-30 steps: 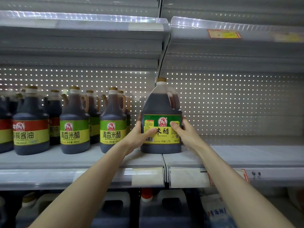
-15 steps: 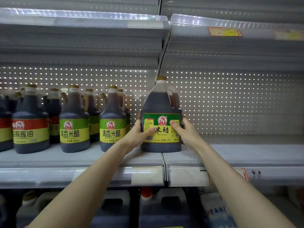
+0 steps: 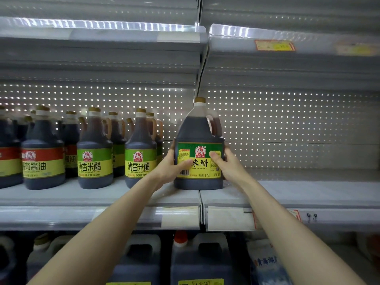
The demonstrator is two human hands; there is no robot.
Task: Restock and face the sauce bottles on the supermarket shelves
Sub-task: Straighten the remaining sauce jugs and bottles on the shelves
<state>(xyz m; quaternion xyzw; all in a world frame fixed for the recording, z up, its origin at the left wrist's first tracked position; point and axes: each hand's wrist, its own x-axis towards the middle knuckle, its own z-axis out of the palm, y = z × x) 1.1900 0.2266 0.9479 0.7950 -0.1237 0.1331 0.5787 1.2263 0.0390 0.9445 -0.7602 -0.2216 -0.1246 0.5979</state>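
Head cam: L hand (image 3: 172,168) and R hand (image 3: 229,168) clasp the big rice vinegar jug (image 3: 199,130) on both flanks, thumbs across the label, fingers curled round the sides. Jug stands upright nr front edge of shelf (image 3: 102,197), straddling the seam betw two sections, label facing out. Full, so prob heavy; smooth plastic, prob slippery, so a two-hand hold low on the body or the rear handle looks best. Just left, smaller bottles (image 3: 94,149); perforated back panel (image 3: 287,120) behind

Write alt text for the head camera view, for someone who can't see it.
The left hand and right hand hold a large rice vinegar jug upright on a grey shelf, label facing out. Smaller dark sauce bottles stand in rows to its left.
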